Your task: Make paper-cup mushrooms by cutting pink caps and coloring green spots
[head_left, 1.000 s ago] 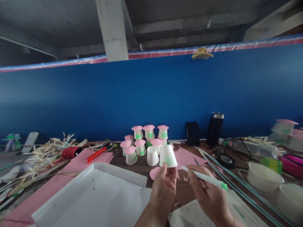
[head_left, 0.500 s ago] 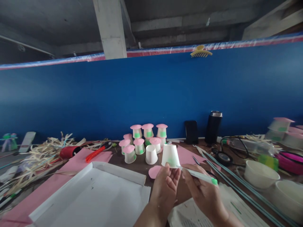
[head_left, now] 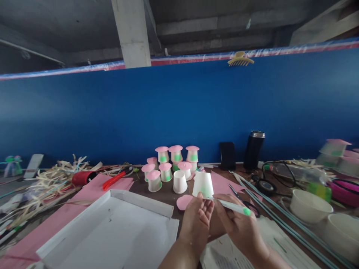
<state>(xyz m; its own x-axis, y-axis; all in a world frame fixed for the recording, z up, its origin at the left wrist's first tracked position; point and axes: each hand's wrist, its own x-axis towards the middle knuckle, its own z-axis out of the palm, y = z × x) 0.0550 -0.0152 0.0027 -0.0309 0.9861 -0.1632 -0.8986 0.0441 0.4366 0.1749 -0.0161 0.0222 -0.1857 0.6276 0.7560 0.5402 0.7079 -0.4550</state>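
My left hand [head_left: 198,222] holds an upturned white paper cup [head_left: 202,184] by its rim; a green patch shows low on the cup's side. My right hand [head_left: 238,228] grips a white marker [head_left: 231,206] with a green end, its tip close to the cup's lower edge. A pink paper disc [head_left: 183,202] lies on the brown table just left of my left hand. Behind the cup stand a plain upturned white cup [head_left: 180,182] and a cluster of cups with pink tops [head_left: 168,164] and green patches.
A white shallow box lid [head_left: 117,228] lies at front left on pink paper [head_left: 84,198]. Straw strips [head_left: 50,183], a red cutter [head_left: 113,180], a black flask [head_left: 254,150], a phone [head_left: 227,156], long thin rods [head_left: 280,220] and white bowls [head_left: 307,206] surround the work spot. A blue wall closes the back.
My right hand has moved left, bringing the marker's tip up to the cup. The cup in my left hand has shifted slightly right and lower.
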